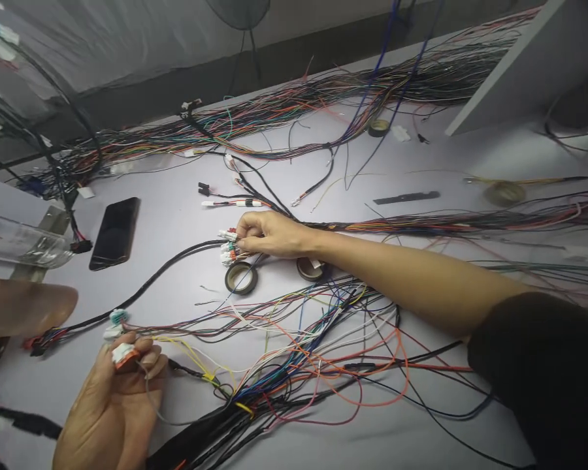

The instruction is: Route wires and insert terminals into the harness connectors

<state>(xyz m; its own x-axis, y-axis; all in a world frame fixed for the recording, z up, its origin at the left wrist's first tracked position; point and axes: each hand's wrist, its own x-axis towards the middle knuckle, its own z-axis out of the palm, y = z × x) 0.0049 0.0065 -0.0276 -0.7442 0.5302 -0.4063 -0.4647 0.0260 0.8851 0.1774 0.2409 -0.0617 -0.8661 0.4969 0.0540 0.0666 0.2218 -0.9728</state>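
My left hand (112,405), palm up at the lower left, holds an orange and white wire connector (124,356) between thumb and fingers, with a grey wire trailing from it. A teal connector (119,317) and a white one (112,333) sit just beyond its fingertips, with thin wires running right. Near the middle, my right hand (274,235) has its fingers pinched at a bunch of small white, red and green connectors (228,253). The fingers partly cover that bunch. Right below it lies a roll of black tape (241,278); a second tape roll (311,268) is partly under my wrist.
A phone (115,233) lies at left beside a clear plastic container (24,238). A thick wire bundle (294,111) spans the back. Loose coloured wires (318,339) spread across the front. A dark flat blade (406,197) lies right of centre. A blurred brown rounded shape (27,307) juts in from the left.
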